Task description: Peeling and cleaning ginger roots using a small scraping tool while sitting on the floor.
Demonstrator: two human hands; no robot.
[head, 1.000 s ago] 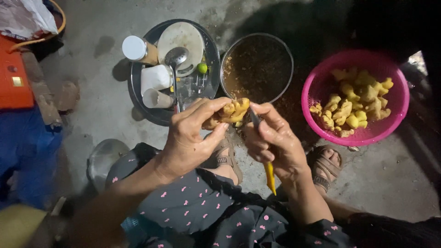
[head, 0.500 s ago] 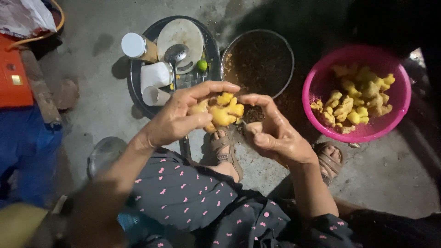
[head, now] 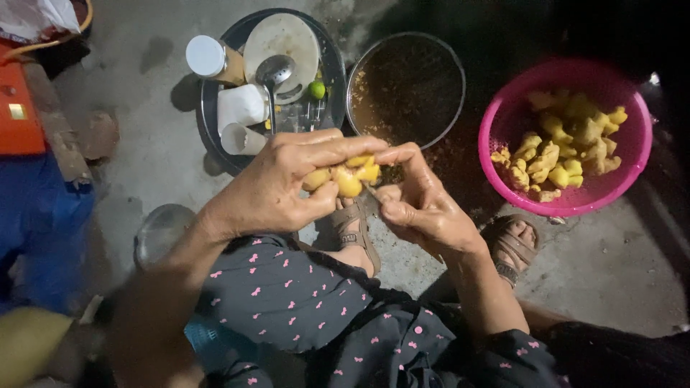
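Observation:
My left hand (head: 280, 183) grips a knobbly yellow piece of ginger (head: 345, 176) in front of me. My right hand (head: 420, 205) is closed around a small knife, its blade (head: 370, 192) touching the ginger's lower edge; the handle is hidden in the palm. Both hands hover above my sandalled feet. A round metal bowl (head: 359, 79) with brown peelings sits just beyond the hands. To the right stands a pink plastic basin (head: 503, 115) holding several peeled ginger pieces (head: 568, 147).
A dark round tray (head: 208, 129) at upper left carries a white plate, a ladle (head: 274, 75), white cups (head: 241, 108), a capped jar (head: 207, 56) and a small lime (head: 317, 90). A metal lid (head: 159, 230) lies by my left knee. An orange box (head: 18, 108) stands far left.
The hands have turned the ginger and drawn closer together. The knife's yellow handle, seen sticking down a second ago, is now tucked inside the right hand.

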